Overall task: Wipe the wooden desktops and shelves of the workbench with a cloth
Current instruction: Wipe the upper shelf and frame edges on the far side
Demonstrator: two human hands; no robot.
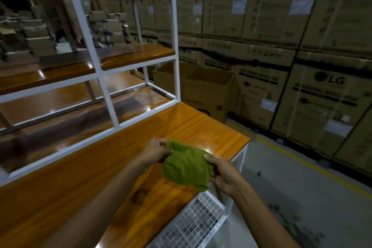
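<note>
Both hands pinch a green cloth point(186, 165) above the bench's point(181, 123) right end: left hand point(156, 152) its far-left corner, right hand point(222, 175) its right edge.

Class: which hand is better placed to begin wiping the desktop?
Probably the left hand: it pinches the cloth above the desktop, while the right hand holds it at the edge.

Stacked cardboard boxes point(281, 26) line a dim grey floor point(302, 197).
</note>
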